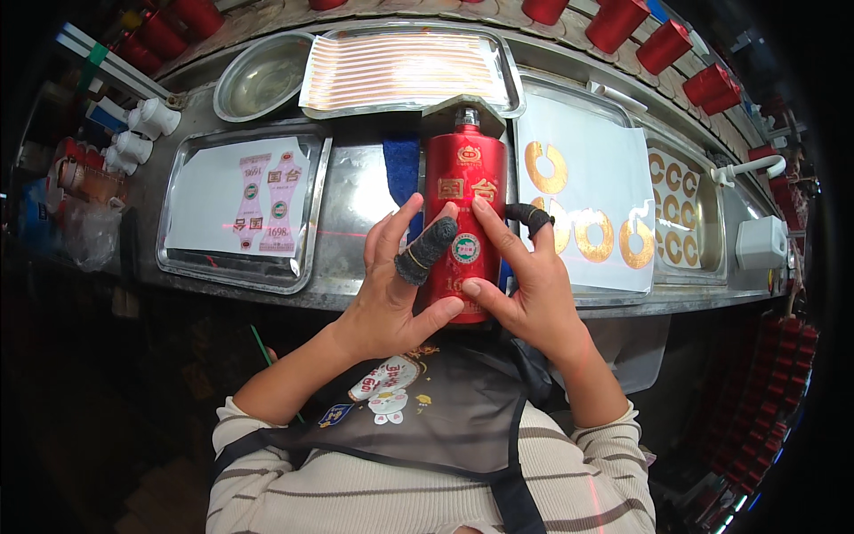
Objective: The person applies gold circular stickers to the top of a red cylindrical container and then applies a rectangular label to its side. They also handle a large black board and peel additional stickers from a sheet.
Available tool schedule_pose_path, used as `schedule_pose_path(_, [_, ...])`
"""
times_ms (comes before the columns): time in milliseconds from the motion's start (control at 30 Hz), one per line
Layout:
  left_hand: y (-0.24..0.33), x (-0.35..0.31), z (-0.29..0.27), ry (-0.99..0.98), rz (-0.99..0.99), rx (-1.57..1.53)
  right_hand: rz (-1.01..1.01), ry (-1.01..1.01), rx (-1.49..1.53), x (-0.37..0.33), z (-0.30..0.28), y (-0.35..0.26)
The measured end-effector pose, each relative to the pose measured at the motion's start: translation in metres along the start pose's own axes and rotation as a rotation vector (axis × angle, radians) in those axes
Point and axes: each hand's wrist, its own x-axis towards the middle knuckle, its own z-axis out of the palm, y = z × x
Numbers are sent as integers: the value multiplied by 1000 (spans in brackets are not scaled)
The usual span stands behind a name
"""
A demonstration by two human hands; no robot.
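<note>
A red bottle (466,236) with gold lettering and a round green-and-white emblem lies on its back in front of me. Its clear-capped neck points away, next to an angled metal piece (492,114). My left hand (391,280) rests on the bottle's left part, fingers spread; a dark grey wrap covers one finger. From the right, my right hand (532,289) touches the bottle's face with forefinger and thumb, its fingers apart. One of its fingers, in a black cover, stands off to the side. A dark blue cloth (402,169) lies beside the bottle.
On the left, a metal tray (167,218) bears a pink printed label sheet (267,203). Farther back are a metal bowl (233,76) and a tray of gold-striped strips (405,67). Rightward lie a white sheet with gold C-shaped stickers (594,242), a sink with more (712,254) and a white jug (762,242).
</note>
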Motion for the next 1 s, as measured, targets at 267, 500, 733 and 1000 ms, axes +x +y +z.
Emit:
schedule_pose_path(267, [0,8,-4,9,-12,5,40,-17,-79,17,-11,-10])
schedule_pose_path(500, [-6,13,-1,9,-55,11,92,-5,-102,26,-5,-10])
schedule_pose_path(733, [-8,9,-2,28,3,-17,79,-20,-58,23,-10,-12])
schedule_pose_path(1000, [-9,10,3,35,-1,-34,120,-41,-56,24,-9,-12])
